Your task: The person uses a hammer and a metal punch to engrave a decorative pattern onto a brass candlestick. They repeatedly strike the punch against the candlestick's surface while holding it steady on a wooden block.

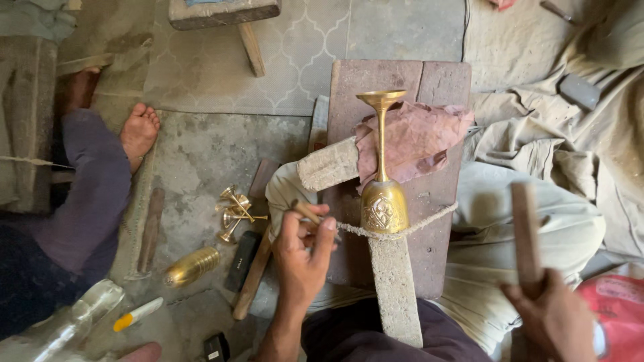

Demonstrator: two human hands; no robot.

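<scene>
A brass goblet (382,201) stands upside down on a long stone block (396,288), tied down by a rope (429,218) across its engraved cup. My left hand (303,251) holds a thin wooden-handled tool (305,211) just left of the cup. Raised at the lower right, my right hand (553,315) grips a flat wooden stick (526,231). A reddish cloth (419,137) lies behind the goblet's stem, over a wooden board (436,255).
Small brass goblets (235,211) and a ribbed brass cup (192,266) lie on the floor at left, beside wooden handles and a dark bar. Another person's bare foot (139,131) and leg sit at left. A clear bottle (87,308) lies bottom left. Beige cloth fills the right.
</scene>
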